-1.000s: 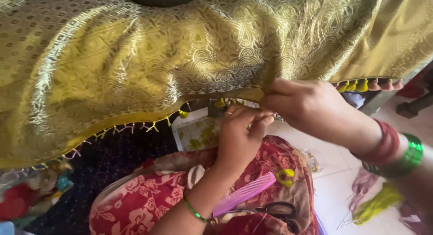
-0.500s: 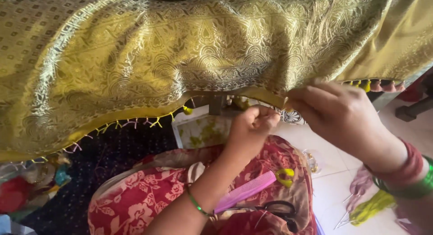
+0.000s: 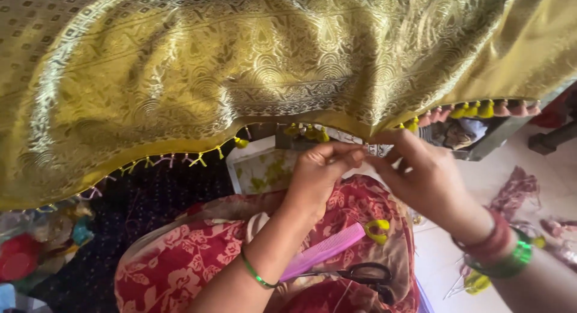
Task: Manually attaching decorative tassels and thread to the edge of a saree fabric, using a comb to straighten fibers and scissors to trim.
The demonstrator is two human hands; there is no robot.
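Draping across the whole far half of the view, a gold brocade cloth hung with its hem toward the person, probably so that the edge fell within reach of both hands. That hem ran as the cloth's long axis, left to right, dipping low at the left, rising to the middle and climbing again at the far right; its small yellow and pink tassels pointed down and toward the person. At the near left lay blurred coloured odds and ends, too soft to name. Right of them a red flowered garment covered the lap, and on it, close at hand, rested a pink comb lying slantwise, its far end up to the right, black scissors just near of it, and a yellow loop of thread or ring beside the comb's far end. The left hand, a thin green bangle on its wrist, reached up to the hem at the middle with thumb and fingers pinched narrow on something fine at the edge, likely a thread or tassel, though I could not tell which. The right hand met it from the right, fingertips closed on the same spot of hem, seemingly steadying it. Red and green bangles ringed that wrist. More tassels showed along the hem at the far right, above a pale floor.
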